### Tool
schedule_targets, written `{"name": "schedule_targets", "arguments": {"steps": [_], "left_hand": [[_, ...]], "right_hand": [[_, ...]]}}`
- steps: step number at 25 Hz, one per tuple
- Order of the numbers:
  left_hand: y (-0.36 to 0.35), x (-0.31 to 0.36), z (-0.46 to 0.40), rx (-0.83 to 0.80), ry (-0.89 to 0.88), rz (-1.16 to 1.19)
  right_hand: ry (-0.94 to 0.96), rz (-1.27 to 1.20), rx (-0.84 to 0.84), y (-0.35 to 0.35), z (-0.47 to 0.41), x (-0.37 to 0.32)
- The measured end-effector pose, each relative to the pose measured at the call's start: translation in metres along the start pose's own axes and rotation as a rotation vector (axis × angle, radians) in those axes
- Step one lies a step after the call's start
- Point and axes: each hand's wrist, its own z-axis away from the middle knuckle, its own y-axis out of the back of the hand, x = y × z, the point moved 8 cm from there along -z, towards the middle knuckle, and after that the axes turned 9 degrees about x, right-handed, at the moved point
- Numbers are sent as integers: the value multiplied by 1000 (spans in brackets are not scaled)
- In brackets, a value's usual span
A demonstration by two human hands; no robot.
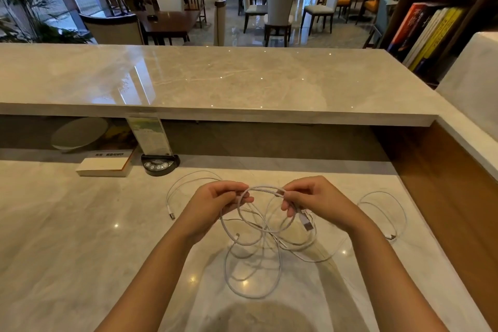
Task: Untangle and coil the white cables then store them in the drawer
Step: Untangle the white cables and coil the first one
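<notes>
1. Marble desk [80, 237]: we are working just above it; it lies below both grips and is carrying whatever slack hangs down.
2. White cable tangle [258, 240]: we are holding its top arc between our hands while the crossed loops are drooping beneath the grips and pooling on the desk toward us. One strand is trailing out beyond the left grip, another beyond the right.
3. Left hand [215, 205]: we are curling the fingers round the arc's left end, pinching it.
4. Right hand [315, 202]: we are pinching the arc's right end; a USB plug [307, 221] is hanging just under these fingers.
5. Small connector [172, 215]: it is lying on the desk, well outside the left grip.
6. Handling note: we are judging it best to follow one free plug back through the crossings, keeping the pinch light and the loops slack, since pulling is likely to tighten the knot.
</notes>
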Motion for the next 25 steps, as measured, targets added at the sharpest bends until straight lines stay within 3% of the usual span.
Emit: {"name": "schedule_targets", "arguments": {"steps": [4,7,10,13,16,19,25], "left_hand": [[15,-7,-5,36,-75,-201],[23,-14,-6,-3,-88,-500],[-13,4,2,-83,-258,-749],[-62,34,14,-122,-437,-673],[-62,47,12,-18,-456,-527],[-62,37,12,-103,-484,-614],[-68,30,14,-194,-521,-724]], "right_hand": [[-87,-28,54,16,7,5],[-107,21,30,18,12,7],[-87,78,19,12,11,-4],[-47,70,28,8,4,-21],[-55,15,57,17,1,-29],[-83,41,-51,19,7,-26],[-140,153,-54,22,6,-17]]}}
